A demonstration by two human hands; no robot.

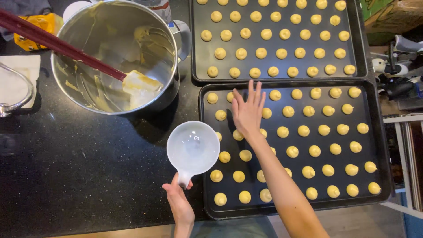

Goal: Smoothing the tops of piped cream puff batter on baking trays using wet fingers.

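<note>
Left hand [179,203] fingers grip smooth white cup [193,147]; right hand [247,110] fingers splayed, perhaps touching round dough [267,113].

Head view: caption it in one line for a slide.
Left hand holds a white measuring cup by its handle while the right hand hovers flat over dough mounds on the near baking tray.

A large steel mixing bowl [115,55] stands on the black speckled counter [79,176], smeared inside with yellow batter, and a spatula with a dark red handle and pale blade [142,83] leans in it. Beyond the near tray, a second dark baking tray [199,66] carries rows of small yellow dough mounds. At the left edge lie a folded white cloth [13,70] and a yellow packet [37,26].
</note>
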